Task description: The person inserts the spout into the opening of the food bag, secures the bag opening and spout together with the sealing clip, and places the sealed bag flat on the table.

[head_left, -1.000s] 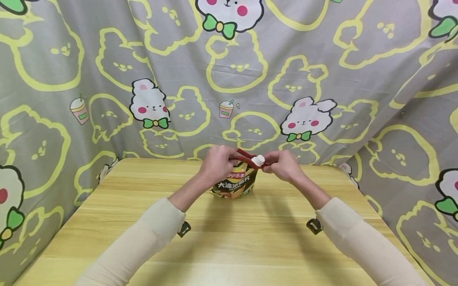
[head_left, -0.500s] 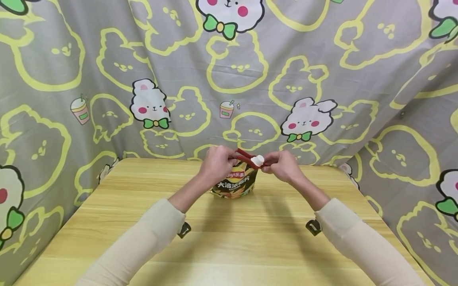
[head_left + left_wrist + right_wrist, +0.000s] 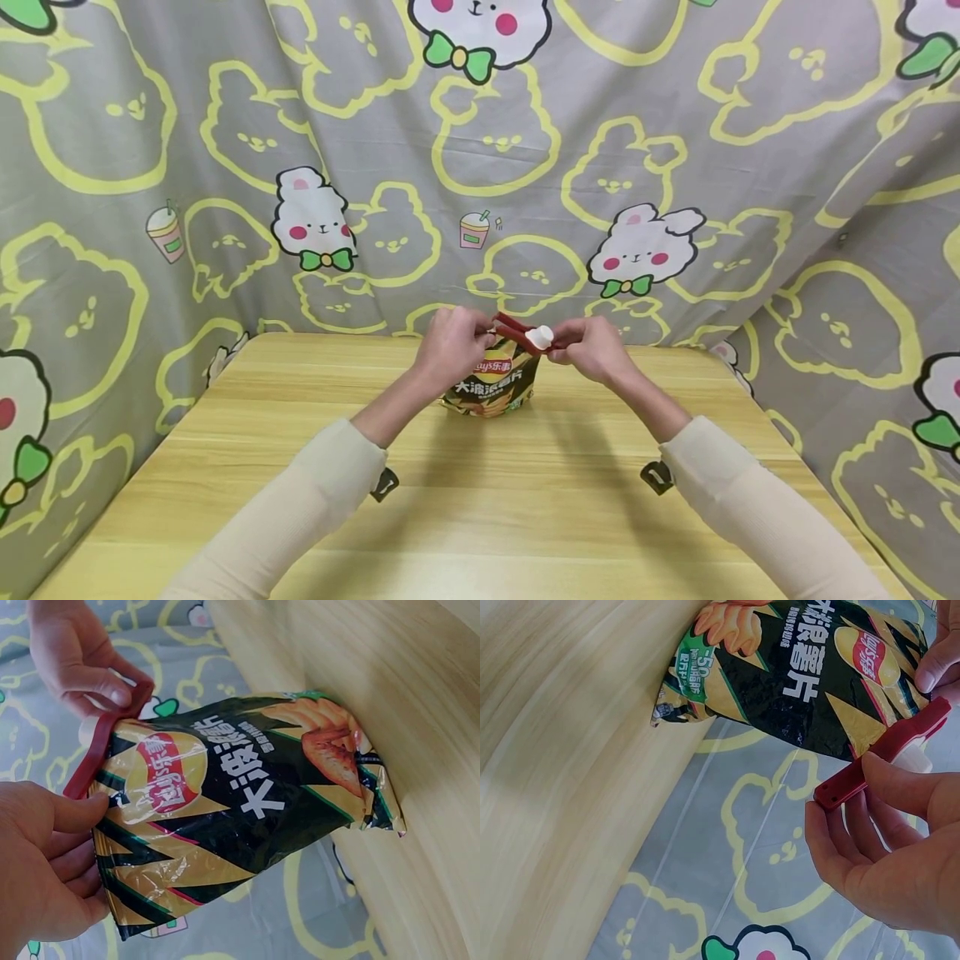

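- Both hands meet over a black-and-gold Lay's chip bag (image 3: 247,780), which stands on the wood-grain worktop (image 3: 480,517) near its far edge, between the two wrists.
- The left hand (image 3: 45,870) pinches the bag's top edge, thumb on the printed front and fingers curled behind, with only the thickness of the packaging between them.
- The right hand (image 3: 900,855) grips one end of a red clip (image 3: 881,754), thumb pressed on top, fingers bent beneath and around the end.
- The clip lies along the bag's top, reaching from the right corner to just beside the left thumb; a white cap (image 3: 541,336) juts from it.
- In the head view, the clip's two red arms stand apart at the end nearer the left hand; how much of the bag lies between them is hard to tell.
- Pale sleeves (image 3: 292,500) cover the forearms, a black buckle (image 3: 657,477) showing at each cuff.
- Behind the worktop hangs a gray curtain (image 3: 405,142) printed with yellow outlines and white cartoon animals in green bows.
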Demonstrator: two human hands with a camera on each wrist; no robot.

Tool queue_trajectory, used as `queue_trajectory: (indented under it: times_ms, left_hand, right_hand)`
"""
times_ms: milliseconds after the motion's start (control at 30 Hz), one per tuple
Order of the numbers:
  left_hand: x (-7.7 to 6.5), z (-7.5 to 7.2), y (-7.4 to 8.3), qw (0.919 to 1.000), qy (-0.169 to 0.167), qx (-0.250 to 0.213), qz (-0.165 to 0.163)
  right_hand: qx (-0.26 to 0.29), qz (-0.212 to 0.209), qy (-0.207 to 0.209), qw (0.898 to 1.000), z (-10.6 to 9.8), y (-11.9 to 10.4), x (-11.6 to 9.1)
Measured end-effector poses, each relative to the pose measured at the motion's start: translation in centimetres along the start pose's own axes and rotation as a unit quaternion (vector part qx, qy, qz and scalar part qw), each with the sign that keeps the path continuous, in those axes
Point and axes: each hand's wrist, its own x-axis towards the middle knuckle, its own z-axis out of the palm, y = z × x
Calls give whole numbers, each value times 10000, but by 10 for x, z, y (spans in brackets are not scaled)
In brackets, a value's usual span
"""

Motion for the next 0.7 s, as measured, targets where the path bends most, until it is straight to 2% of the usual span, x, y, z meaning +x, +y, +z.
queue_trajectory:
  times_ms: [333, 533, 700]
  left_hand:
    - [0, 0, 1, 9999, 0, -96, -107]
    - [-1, 1, 6, 9997, -151, -185, -47]
    - [0, 3, 8, 9997, -114, -231, 19]
  right_hand:
    - [-8, -3, 60, 10000, 1, 1, 0]
    - [23, 14, 88, 10000, 2, 1, -1]
    - [73, 39, 86, 9999, 3, 1, -1]
